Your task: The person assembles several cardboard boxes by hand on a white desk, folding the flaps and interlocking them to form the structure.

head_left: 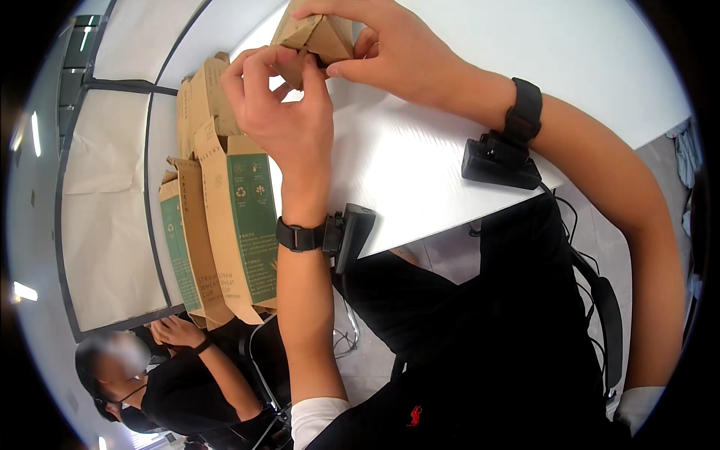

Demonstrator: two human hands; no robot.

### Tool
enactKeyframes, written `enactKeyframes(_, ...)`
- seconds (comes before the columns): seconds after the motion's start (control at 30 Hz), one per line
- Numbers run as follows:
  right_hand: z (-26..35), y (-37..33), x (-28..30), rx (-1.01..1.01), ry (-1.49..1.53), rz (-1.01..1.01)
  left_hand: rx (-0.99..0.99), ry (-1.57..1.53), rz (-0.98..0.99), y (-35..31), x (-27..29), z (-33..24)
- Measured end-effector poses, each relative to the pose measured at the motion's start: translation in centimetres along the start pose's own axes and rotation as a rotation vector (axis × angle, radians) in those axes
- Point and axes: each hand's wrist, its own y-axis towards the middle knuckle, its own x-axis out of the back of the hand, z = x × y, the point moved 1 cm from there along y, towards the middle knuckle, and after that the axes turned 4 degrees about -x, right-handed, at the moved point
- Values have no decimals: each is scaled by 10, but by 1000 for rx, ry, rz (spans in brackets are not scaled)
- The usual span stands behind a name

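Note:
Near the far edge of the white table [405, 195], both my hands are on a small brown cardboard box [328, 36] with folded end flaps. My left hand [281, 97] is closed, its thumb and fingers pinching at a flap on the box's near end. From the right, my right hand [394, 52] grips the box's side, thumb below and fingers over the top. The far part of the box runs out of view. Fingers cover some of the flap edges.
Several brown-and-green cardboard boxes [251, 217] stand along the table's left side, by a framed white partition [105, 202]. Another person [202, 375] sits at the lower left, hands raised. Black devices [499, 161] are strapped to my wrists, the right one trailing a cable.

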Motion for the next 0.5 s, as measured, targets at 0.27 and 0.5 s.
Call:
enactKeyframes(0.27,-11,2,-2,-35,152,81,31,-38,-3,0,6,-3)
enactKeyframes(0.5,-2,-3,-4,127,120,-11,40,-152,-86,0,8,-6)
